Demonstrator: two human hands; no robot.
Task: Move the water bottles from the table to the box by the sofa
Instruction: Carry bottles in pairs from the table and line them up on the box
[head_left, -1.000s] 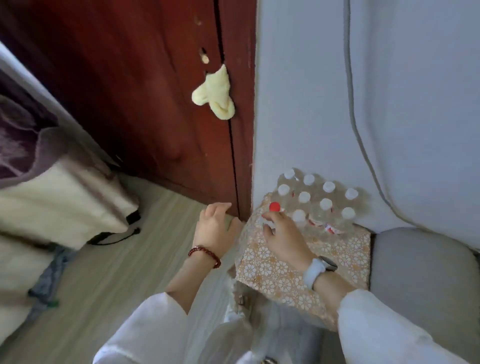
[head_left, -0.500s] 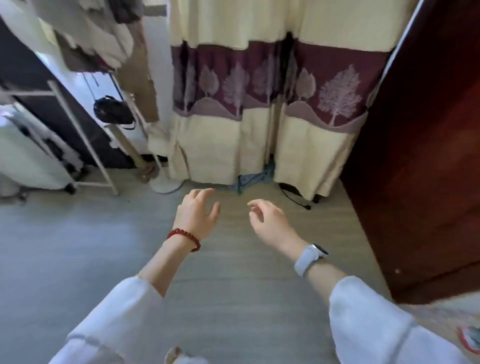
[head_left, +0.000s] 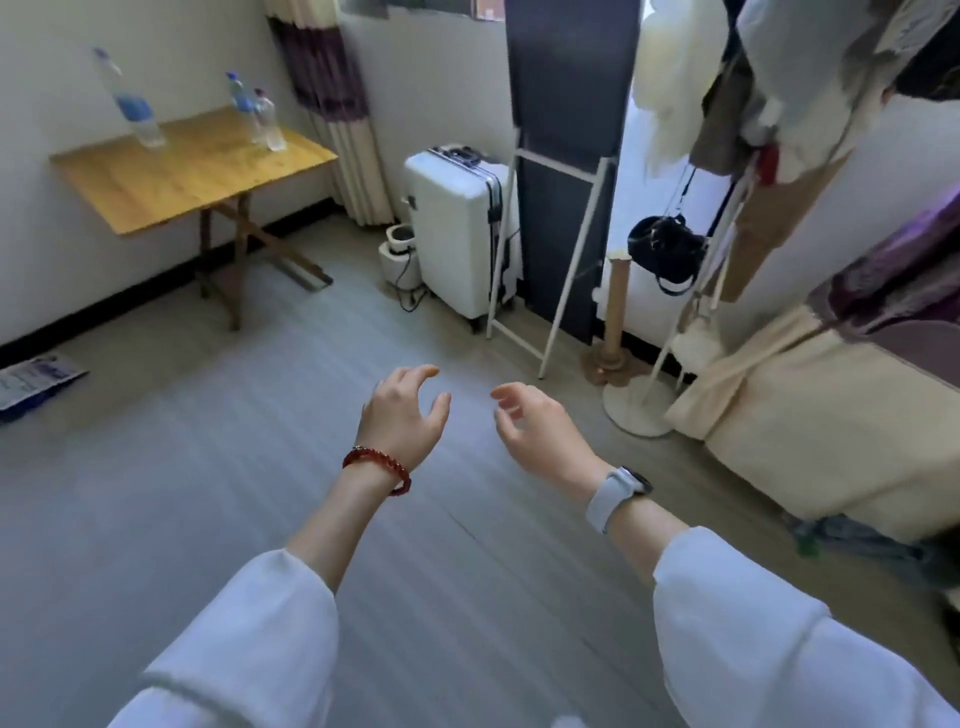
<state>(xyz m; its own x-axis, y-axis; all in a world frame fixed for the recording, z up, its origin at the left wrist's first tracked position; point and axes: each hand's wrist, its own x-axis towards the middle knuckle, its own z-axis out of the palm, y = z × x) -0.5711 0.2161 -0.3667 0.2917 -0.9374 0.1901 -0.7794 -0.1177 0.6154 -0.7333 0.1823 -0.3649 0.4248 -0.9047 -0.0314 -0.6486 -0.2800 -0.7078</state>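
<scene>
A wooden folding table (head_left: 171, 182) stands against the far left wall. Three clear water bottles stand upright on it: a tall one with a blue label (head_left: 132, 106) at the left, and two smaller ones (head_left: 240, 101) (head_left: 267, 122) close together at the right. My left hand (head_left: 402, 410), with a red bead bracelet, and my right hand (head_left: 535, 428), with a grey watch, hang in front of me over the floor. Both have loosely curled fingers and hold nothing. The box and the sofa are out of view.
A white suitcase (head_left: 460, 228) and a small white appliance (head_left: 400, 254) stand by the far wall. A white clothes rack (head_left: 566, 249) with hanging clothes and a black bag (head_left: 665, 249) is to the right. A cream curtain (head_left: 810, 410) drapes at right. A blue-white packet (head_left: 36, 382) lies on the floor at left.
The view has swung from the box of bottles past the curtain to the room with the table. My right hand let go of a red-capped bottle in the box; both hands now hang empty.
</scene>
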